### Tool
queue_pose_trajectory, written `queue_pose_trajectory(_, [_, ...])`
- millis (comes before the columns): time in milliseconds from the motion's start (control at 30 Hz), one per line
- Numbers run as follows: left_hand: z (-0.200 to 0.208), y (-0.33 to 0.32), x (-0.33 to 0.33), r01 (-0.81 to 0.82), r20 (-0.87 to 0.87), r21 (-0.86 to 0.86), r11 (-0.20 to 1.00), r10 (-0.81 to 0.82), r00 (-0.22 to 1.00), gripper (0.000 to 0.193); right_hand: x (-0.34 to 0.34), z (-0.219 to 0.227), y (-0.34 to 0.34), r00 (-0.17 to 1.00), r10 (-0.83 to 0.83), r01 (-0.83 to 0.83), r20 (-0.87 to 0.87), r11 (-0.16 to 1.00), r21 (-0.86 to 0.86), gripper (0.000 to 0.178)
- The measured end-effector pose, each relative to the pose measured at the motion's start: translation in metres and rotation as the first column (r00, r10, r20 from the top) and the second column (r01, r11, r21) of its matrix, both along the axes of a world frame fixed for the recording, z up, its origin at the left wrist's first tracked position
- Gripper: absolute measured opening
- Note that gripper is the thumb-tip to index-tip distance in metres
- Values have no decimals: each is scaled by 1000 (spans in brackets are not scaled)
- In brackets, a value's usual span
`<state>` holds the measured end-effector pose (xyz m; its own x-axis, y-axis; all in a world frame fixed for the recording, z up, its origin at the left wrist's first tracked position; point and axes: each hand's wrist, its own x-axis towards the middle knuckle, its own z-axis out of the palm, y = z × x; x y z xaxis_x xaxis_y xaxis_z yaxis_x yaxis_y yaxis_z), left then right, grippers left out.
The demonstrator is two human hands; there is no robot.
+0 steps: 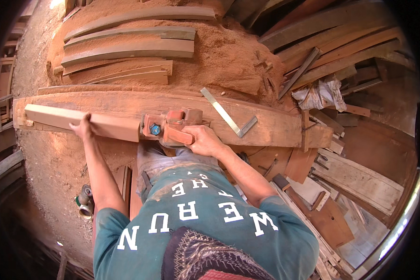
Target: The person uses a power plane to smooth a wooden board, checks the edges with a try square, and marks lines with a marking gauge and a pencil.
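"What lay farthest left on the long, thick plank (275, 123)?"

"The squared wooden piece (51, 116). It ran lengthwise along the near side of the plank, its left end close to the plank's left end."

"And the left hand (84, 127)?"

"Grasping that piece by its near edge, about midway along. Beyond the plank, curved boards (130, 52) lay in reddish sawdust (228, 60)."

"What came next, going right?"

"A red power planer (175, 122) with a blue round knob (155, 129), right at the piece's right end. Whether the two touched, I couldn't tell."

"Was the right hand (203, 140) on it?"

"Yes, wrapped around the planer's handle."

"Anything farther along?"

"A metal square (221, 112) lay slantwise on the plank, just right of the planer. Well apart, a crumpled white sheet (318, 96) lay against stacked timber (331, 39)."
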<state>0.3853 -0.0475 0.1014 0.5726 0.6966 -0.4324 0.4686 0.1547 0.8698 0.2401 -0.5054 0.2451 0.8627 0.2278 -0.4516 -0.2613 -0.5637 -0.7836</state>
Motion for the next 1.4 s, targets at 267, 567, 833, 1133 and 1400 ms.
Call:
queue_pose_trajectory(267, [-59, 103, -71, 97, 177, -262, 960, -51, 983, 94, 3, -42, -43, 993, 114, -116, -38, 990, -74, 25])
queue_pose_trajectory(567, [-18, 32, -73, 144, -102, 129, 981, -131, 986, 94, 14, -44, -60, 991, 130, -128, -18, 988, 83, 32])
queue_pose_trajectory(833, [-41, 13, -47, -47, -129, 129, 991, 64, 990, 58, 36, -138, -234, 923, -382, 363, 41, 831, -421, 27])
queue_pose_trajectory(1133, [-37, -10, -33, -201, -22, 176, 964, 208, 978, 50, 107, -297, -247, 779, 34, -349, -627, 853, -388, 66])
queue_pose_trajectory(1400, [-9, -36, -38, -202, -90, 286, 937, 236, 968, 54, 117, -385, -253, 716, 145, -521, -683, 763, -383, 72])
